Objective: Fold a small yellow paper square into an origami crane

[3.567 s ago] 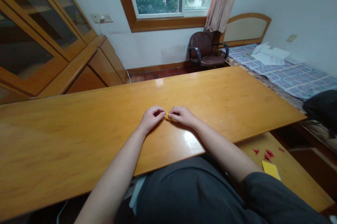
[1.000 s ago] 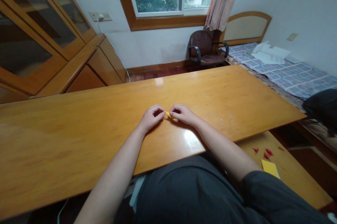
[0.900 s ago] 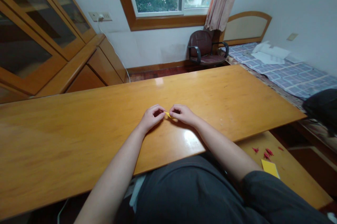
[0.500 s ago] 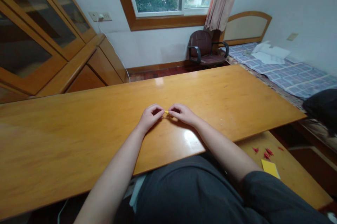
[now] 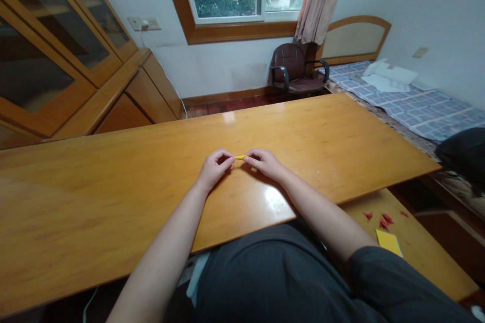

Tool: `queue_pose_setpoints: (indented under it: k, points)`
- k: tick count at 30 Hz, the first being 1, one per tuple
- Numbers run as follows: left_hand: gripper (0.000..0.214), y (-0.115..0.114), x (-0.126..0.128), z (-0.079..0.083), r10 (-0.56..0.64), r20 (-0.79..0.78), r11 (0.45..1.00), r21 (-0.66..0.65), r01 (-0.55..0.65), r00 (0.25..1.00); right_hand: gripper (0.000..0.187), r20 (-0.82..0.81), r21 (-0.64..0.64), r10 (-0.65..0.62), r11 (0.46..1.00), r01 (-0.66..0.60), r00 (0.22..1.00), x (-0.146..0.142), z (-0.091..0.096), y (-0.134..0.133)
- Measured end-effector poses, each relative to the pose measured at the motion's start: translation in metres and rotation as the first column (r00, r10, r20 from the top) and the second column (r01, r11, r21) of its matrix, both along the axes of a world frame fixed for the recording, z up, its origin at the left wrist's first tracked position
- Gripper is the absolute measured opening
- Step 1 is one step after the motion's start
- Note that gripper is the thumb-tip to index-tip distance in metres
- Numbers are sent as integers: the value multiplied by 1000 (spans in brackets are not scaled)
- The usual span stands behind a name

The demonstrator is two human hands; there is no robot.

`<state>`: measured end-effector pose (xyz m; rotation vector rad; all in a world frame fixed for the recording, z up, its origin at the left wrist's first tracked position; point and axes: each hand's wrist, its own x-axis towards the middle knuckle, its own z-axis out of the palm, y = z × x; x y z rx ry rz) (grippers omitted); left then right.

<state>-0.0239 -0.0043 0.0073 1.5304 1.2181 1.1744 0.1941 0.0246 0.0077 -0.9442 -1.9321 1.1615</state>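
Note:
A small, narrow piece of folded yellow paper (image 5: 240,157) is held just over the wooden table (image 5: 113,201). My left hand (image 5: 216,167) pinches its left end between thumb and fingers. At the other end, my right hand (image 5: 264,163) grips it the same way. Only the middle stretch of the paper shows between the fingertips; both ends are hidden. Its exact folded shape is too small to make out.
On a lower wooden surface (image 5: 424,257) at the right lie several small red folded-paper pieces (image 5: 387,219) and a stack of yellow paper (image 5: 389,242). A brown armchair (image 5: 290,67) stands beyond the table. A black bag (image 5: 464,156) rests on the bed at the right.
Both hands still pinch the yellow paper. They have moved slightly apart and a longer stretch of it now shows between the fingertips.

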Motion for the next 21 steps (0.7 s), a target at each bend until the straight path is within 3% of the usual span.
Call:
queue_pose_setpoints:
  k: [10, 21]
  points:
    - [25, 1, 0, 0, -33, -70, 999, -4, 33, 997, 38, -173, -172, -77, 984, 46, 982, -1, -1, 0]
    - [25, 0, 0, 3, -95, -168, 995, 22, 100, 981, 36, -214, -212, -92, 976, 46, 973, -1, -2, 1]
